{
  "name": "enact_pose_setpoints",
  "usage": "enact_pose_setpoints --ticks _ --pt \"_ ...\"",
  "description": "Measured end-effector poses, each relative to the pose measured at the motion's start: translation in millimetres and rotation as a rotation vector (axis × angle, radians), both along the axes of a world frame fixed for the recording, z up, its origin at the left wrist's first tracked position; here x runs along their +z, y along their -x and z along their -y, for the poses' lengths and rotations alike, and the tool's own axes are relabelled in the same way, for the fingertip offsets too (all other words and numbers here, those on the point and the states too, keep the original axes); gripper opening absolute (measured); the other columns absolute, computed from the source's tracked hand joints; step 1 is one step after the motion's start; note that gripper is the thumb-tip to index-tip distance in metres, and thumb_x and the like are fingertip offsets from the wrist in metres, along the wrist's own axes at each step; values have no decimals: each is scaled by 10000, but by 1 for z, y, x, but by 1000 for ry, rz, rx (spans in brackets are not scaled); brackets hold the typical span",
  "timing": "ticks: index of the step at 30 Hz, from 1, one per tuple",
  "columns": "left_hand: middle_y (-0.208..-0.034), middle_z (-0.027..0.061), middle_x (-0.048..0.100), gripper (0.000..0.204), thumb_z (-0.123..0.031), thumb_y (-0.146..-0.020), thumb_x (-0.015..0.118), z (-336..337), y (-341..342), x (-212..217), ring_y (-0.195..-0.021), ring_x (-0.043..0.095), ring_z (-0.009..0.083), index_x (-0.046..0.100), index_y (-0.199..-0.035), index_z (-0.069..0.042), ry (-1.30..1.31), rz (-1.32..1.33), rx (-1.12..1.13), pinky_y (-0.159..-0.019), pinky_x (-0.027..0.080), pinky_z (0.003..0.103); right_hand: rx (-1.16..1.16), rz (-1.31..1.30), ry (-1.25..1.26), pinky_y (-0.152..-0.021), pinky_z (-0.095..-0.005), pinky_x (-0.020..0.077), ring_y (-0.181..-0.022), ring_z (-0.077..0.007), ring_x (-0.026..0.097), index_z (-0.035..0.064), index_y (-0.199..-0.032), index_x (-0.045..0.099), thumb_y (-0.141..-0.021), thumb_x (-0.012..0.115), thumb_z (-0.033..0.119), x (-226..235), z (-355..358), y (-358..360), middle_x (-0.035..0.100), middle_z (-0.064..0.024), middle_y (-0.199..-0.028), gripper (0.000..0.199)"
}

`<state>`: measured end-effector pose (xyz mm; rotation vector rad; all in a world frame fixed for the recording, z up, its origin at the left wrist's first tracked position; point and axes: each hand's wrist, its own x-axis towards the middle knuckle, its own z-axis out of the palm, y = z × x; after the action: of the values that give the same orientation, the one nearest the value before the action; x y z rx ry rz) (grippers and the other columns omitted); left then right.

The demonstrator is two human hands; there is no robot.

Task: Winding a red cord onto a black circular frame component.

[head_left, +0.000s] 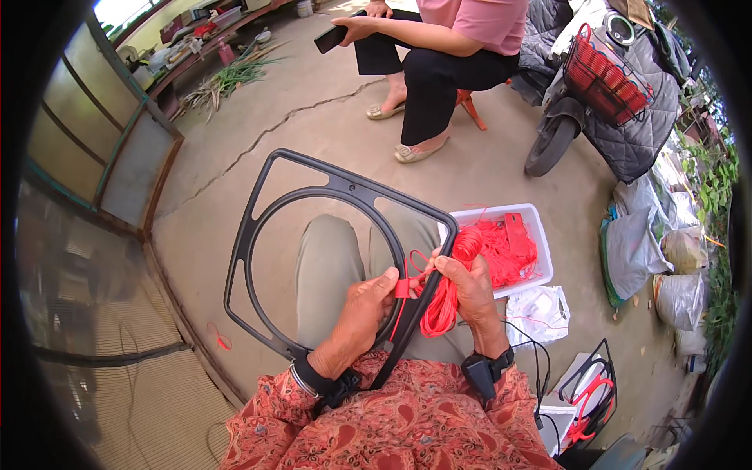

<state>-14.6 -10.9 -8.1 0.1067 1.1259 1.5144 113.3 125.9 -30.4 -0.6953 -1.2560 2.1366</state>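
A black frame [235,276], roughly square with a round ring inside it, lies tilted over my lap. My left hand [354,317] is closed on the ring at its right side, thumb beside a short band of red cord [402,288] wound around it. My right hand [472,294] is closed on red cord at the frame's right bar, thumb and forefinger pinched together. From that hand hangs a looped hank of the cord [440,307], with a coiled part above it. Thin strands run between the two hands. The fingers under the frame are partly hidden.
Right of my knees, a white bin [542,235] holds a heap of red cord, with a clear plastic bag [539,313] beside it. Another black frame with red cord [599,395] stands lower right. A seated person [439,66] holds a phone ahead, near a scooter [552,145].
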Motion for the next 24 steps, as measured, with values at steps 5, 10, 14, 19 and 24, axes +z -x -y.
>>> enact_pose_setpoints --ticks 5,10,14,19,24 --pt "-868 67 656 201 -167 -942 610 -9 1 1 -747 619 122 642 -971 29 68 -13 -47 -665 516 267 -17 21 -23 -704 -280 535 -761 -115 633 -20 -997 614 -894 647 125 -2 -2 1 670 -67 -856 181" --pt "-842 42 642 167 -159 -928 634 -14 -1 -1 -730 589 98 645 -920 7 25 -115 -37 -663 482 240 8 356 -390 -647 -271 519 -703 -99 615 0 -922 607 -885 666 138 25 -11 -13 642 -30 -759 155" --pt "-813 25 634 142 -140 -916 648 -13 -3 -4 -711 564 80 651 -894 0 77 -86 -18 -676 455 215 234 396 -243 -556 -263 484 -603 -97 589 13 -841 599 -869 695 159 49 -16 -33 606 -14 -696 177" --pt "-717 -19 592 145 -118 -899 663 -19 -10 -8 -633 495 39 646 -807 -7 -7 -263 26 -559 394 209 96 598 -594 -569 -268 480 -598 -94 575 20 -859 604 -815 717 102 81 -25 -49 607 -19 -698 146" --pt "-617 -57 500 214 -116 -878 679 -18 -15 0 -582 389 21 598 -705 -20 -43 -603 -6 -478 312 229 152 537 -705 -590 -273 476 -593 -107 561 7 -867 602 -780 726 73 101 -30 -69 612 -27 -709 165"
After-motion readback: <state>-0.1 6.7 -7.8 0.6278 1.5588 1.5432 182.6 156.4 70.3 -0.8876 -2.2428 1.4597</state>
